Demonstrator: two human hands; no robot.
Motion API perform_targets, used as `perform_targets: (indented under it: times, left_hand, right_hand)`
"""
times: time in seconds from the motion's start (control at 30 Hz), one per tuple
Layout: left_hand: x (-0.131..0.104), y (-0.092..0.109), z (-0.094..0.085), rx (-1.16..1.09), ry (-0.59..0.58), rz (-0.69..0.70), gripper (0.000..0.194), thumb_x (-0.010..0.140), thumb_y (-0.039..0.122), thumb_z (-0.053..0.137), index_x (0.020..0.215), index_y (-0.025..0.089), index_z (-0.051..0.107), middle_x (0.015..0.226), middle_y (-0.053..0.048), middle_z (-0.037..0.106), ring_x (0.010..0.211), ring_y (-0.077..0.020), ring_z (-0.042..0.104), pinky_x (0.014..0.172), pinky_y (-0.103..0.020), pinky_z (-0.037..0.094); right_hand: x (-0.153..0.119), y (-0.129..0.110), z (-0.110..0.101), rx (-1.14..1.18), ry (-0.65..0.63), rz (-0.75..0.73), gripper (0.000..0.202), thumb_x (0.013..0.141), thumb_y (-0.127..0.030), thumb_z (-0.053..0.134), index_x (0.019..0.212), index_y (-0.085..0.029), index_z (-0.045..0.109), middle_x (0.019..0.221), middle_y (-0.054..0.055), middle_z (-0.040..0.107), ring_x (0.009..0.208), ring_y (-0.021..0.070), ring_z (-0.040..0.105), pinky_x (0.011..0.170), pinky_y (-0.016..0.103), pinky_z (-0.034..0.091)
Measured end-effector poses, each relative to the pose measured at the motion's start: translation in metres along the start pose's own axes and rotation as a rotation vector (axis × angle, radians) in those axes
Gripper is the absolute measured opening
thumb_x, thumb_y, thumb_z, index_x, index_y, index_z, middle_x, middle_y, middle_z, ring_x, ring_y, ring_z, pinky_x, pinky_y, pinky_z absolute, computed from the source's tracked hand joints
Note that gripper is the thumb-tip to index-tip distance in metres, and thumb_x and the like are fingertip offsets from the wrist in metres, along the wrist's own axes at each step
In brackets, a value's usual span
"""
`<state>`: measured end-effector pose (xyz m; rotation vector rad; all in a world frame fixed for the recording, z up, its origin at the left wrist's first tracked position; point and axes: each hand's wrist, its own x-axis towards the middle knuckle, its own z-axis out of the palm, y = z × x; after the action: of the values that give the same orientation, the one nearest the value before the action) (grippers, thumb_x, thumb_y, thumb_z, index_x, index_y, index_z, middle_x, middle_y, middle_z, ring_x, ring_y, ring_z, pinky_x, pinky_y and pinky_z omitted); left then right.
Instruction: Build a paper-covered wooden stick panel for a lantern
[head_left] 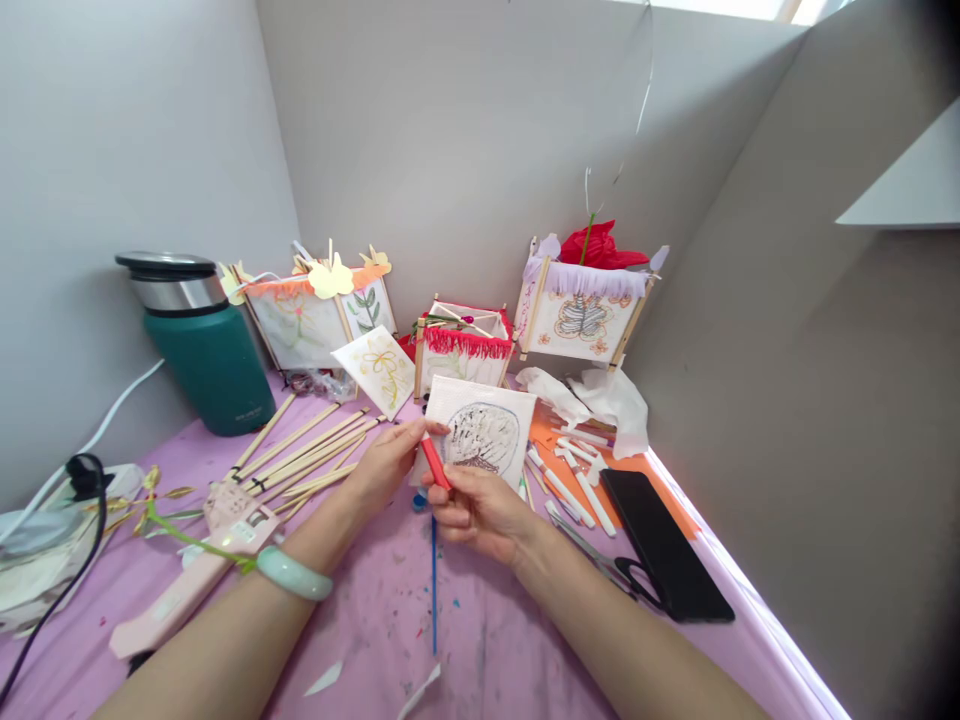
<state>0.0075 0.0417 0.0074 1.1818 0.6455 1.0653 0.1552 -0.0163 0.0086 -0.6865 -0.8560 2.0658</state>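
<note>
In the middle of the view, my left hand (391,458) is closed at the left edge of a white card (517,405), its thumb and fingertips by the upper end of a short red stick. The card is tilted up and bears a round outline filled with dark scribbles. My right hand (480,508) is wrapped round the red stick (434,462), which looks like a crayon or marker; its kind is not clear. Part of the card's lower edge is hidden behind my right hand. Below the hands, a thin blue stick (434,590) lies on the purple tablecloth (375,640).
Decorated lantern frames (585,310) stand along the wall. On the left are a green tumbler (210,365), wooden sticks (315,450), a pink glue gun (180,600) and cables. At right lie white markers (574,490), scissors (600,555), a black phone (667,545) and crumpled tissue (615,405).
</note>
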Motion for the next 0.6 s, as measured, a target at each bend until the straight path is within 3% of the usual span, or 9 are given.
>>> perform_targets:
  times: [0.1, 0.23, 0.37, 0.43, 0.5, 0.6]
  left_hand:
    - [-0.001, 0.000, 0.004, -0.044, 0.018, -0.001, 0.034, 0.078, 0.049, 0.064, 0.084, 0.015, 0.066, 0.048, 0.002, 0.056, 0.042, -0.0114, 0.048, 0.051, -0.025, 0.036]
    - [0.001, -0.001, 0.008, -0.094, 0.042, -0.018, 0.034, 0.072, 0.048, 0.070, 0.079, 0.015, 0.066, 0.049, 0.000, 0.057, 0.042, -0.0135, 0.050, 0.047, -0.026, 0.037]
    - [0.008, 0.000, 0.001, -0.149, 0.176, 0.030, 0.033, 0.065, 0.046, 0.076, 0.072, 0.014, 0.067, 0.059, -0.002, 0.064, 0.051, -0.0145, 0.056, 0.052, -0.027, 0.042]
    - [0.012, 0.002, -0.005, -0.176, 0.238, 0.072, 0.032, 0.064, 0.044, 0.078, 0.070, 0.014, 0.068, 0.065, -0.003, 0.067, 0.059, -0.0151, 0.059, 0.059, -0.027, 0.045]
    - [0.014, 0.003, -0.010, -0.195, 0.268, 0.094, 0.030, 0.064, 0.042, 0.078, 0.071, 0.014, 0.069, 0.069, -0.003, 0.068, 0.065, -0.0154, 0.061, 0.064, -0.027, 0.046]
    - [0.014, 0.004, -0.013, -0.216, 0.281, 0.100, 0.029, 0.065, 0.040, 0.078, 0.072, 0.013, 0.070, 0.069, -0.003, 0.068, 0.065, -0.0148, 0.061, 0.067, -0.027, 0.047]
  right_hand:
    - [0.002, 0.002, 0.001, -0.130, 0.121, -0.109, 0.026, 0.084, -0.039, 0.058, 0.089, -0.014, 0.058, 0.064, -0.006, 0.046, 0.038, 0.0019, 0.024, 0.039, 0.018, 0.013]
    - [0.004, 0.010, 0.005, -0.698, 0.380, -0.338, 0.027, 0.092, -0.034, 0.039, 0.082, -0.017, 0.057, 0.059, -0.004, 0.049, 0.040, 0.0078, 0.035, 0.042, 0.023, 0.027]
    - [-0.003, 0.020, 0.009, -1.279, 0.642, -0.550, 0.014, 0.089, -0.024, 0.048, 0.080, -0.017, 0.057, 0.072, 0.005, 0.060, 0.065, 0.0165, 0.054, 0.061, 0.028, 0.037]
    - [-0.008, 0.024, 0.011, -1.493, 0.695, -0.593, 0.010, 0.088, -0.024, 0.050, 0.086, -0.017, 0.057, 0.080, 0.007, 0.063, 0.071, 0.0190, 0.057, 0.064, 0.029, 0.037]
    - [-0.010, 0.025, 0.013, -1.458, 0.640, -0.613, 0.013, 0.091, -0.026, 0.048, 0.088, -0.017, 0.057, 0.079, 0.006, 0.063, 0.070, 0.0183, 0.057, 0.064, 0.028, 0.038]
    - [-0.009, 0.024, 0.011, -1.151, 0.502, -0.632, 0.023, 0.095, -0.032, 0.041, 0.088, -0.018, 0.058, 0.072, 0.001, 0.060, 0.063, 0.0136, 0.055, 0.060, 0.025, 0.039]
